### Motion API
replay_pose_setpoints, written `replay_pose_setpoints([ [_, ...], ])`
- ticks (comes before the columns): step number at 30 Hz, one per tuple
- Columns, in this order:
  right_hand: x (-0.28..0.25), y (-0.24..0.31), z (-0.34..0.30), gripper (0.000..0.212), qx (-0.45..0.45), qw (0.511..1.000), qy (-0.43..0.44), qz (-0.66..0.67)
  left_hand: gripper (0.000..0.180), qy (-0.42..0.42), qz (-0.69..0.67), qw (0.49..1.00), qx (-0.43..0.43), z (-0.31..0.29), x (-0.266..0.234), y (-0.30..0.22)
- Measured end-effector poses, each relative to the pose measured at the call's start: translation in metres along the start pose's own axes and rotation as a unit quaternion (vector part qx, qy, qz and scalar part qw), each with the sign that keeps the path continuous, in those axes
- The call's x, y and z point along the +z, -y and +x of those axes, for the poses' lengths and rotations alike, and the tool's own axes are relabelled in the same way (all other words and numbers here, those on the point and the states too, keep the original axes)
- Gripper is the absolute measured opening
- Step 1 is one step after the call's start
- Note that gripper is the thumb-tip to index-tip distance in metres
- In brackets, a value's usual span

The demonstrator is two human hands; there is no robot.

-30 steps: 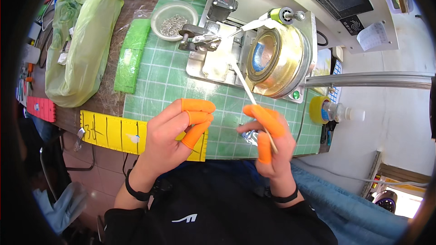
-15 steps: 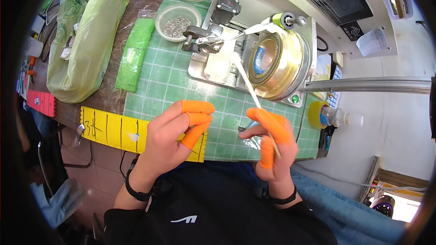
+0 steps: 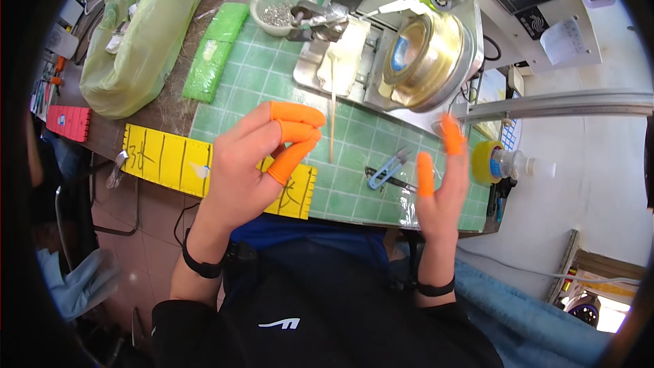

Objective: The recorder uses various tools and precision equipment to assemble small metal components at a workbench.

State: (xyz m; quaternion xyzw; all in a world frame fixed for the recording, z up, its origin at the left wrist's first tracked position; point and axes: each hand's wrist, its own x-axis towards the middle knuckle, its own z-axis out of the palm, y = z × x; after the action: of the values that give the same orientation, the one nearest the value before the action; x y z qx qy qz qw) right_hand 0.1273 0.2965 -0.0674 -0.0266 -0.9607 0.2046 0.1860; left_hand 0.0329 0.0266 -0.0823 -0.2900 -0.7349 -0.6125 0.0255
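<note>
The left hand presses its fingertips together, on what I cannot tell; the right hand spreads near the blue snips; the swab rests tip on the pale pad, best gripped lightly by its bare end.

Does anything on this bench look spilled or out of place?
I see no spill. Slightly odd is the thin stick: it lies with its tip on the pale pad while its other end juts out over the green mat.
</note>
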Motion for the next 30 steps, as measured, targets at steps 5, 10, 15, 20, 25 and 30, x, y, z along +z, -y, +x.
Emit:
replay_pose_setpoints([
  [5,0.008,-0.063,-0.015,0.056,0.015,0.990,0.043,-0.135,0.009,-0.002,0.017,1.000,0.006,-0.004,0.001,0.001],
  [10,-0.021,-0.073,-0.020,0.049,0.074,0.968,-0.173,0.167,0.010,0.033,-0.031,0.984,0.172,0.037,-0.034,-0.003],
  [15,-0.023,-0.120,-0.045,0.052,0.166,0.884,-0.250,0.359,0.013,-0.061,-0.414,0.903,0.097,0.102,-0.040,0.009],
  [20,-0.008,-0.183,-0.088,0.052,0.279,0.771,-0.301,0.487,0.010,-0.052,-0.308,0.949,0.045,0.131,-0.044,0.043],
  [25,-0.006,-0.182,-0.088,0.050,0.273,0.778,-0.294,0.484,0.009,-0.002,0.005,0.998,0.063,0.115,-0.045,0.049],
  [30,-0.003,-0.170,-0.073,0.051,0.294,0.782,-0.294,0.464,0.010,-0.032,0.074,0.995,0.053,0.104,-0.035,0.034],
])
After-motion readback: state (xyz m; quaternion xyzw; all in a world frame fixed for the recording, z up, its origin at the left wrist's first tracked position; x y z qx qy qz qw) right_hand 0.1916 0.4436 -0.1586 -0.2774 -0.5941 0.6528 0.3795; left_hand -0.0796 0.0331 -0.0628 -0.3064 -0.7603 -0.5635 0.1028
